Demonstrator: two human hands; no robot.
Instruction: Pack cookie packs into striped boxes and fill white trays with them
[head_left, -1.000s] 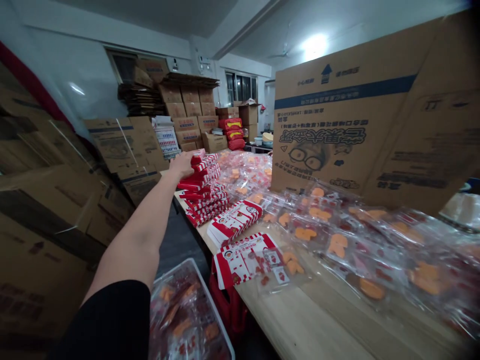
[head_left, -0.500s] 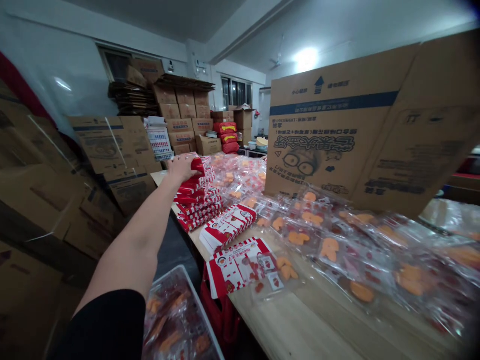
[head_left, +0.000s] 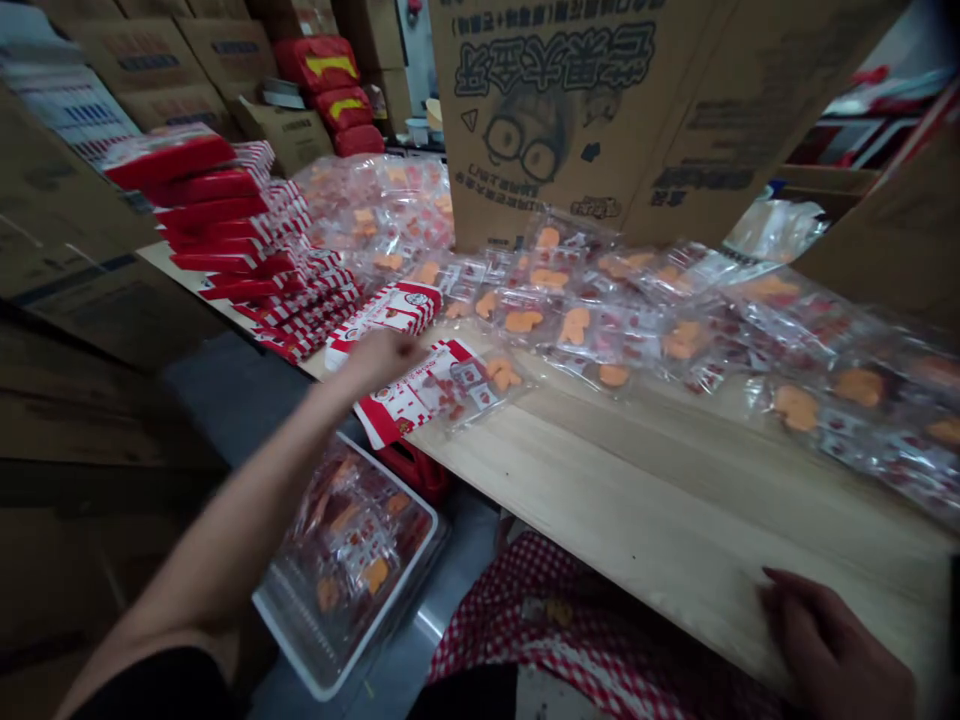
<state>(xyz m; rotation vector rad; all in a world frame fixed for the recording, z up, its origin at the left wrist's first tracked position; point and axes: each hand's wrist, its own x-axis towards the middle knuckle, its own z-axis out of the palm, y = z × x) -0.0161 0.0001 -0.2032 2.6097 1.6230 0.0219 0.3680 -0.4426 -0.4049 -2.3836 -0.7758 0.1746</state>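
My left hand [head_left: 384, 358] is over the red-and-white checked cartons near the table's edge. Its fingers are blurred, so their grip does not show. Just beyond it lies a small flat stack of printed cartons [head_left: 401, 305]. Beside it, another flat carton [head_left: 390, 408] has a clear packet [head_left: 480, 385] with an orange piece lying partly on top. My right hand [head_left: 832, 640] is at the table's near edge on the right, in dim light. Its fingers are loosely bent and partly apart, and nothing shows in them.
A tall pile of red-and-white cartons [head_left: 225, 230] leans at the table's left end. Many clear packets [head_left: 577, 320] cover the far side, before a large cardboard box [head_left: 570, 120]. Below the edge stands a white-rimmed bin [head_left: 427, 520] of packets. A checked cloth [head_left: 502, 600] covers my lap.
My left hand has left the top of the tall carton pile and come down and nearer to the flat cartons. My view has tilted down, and my right hand now shows.
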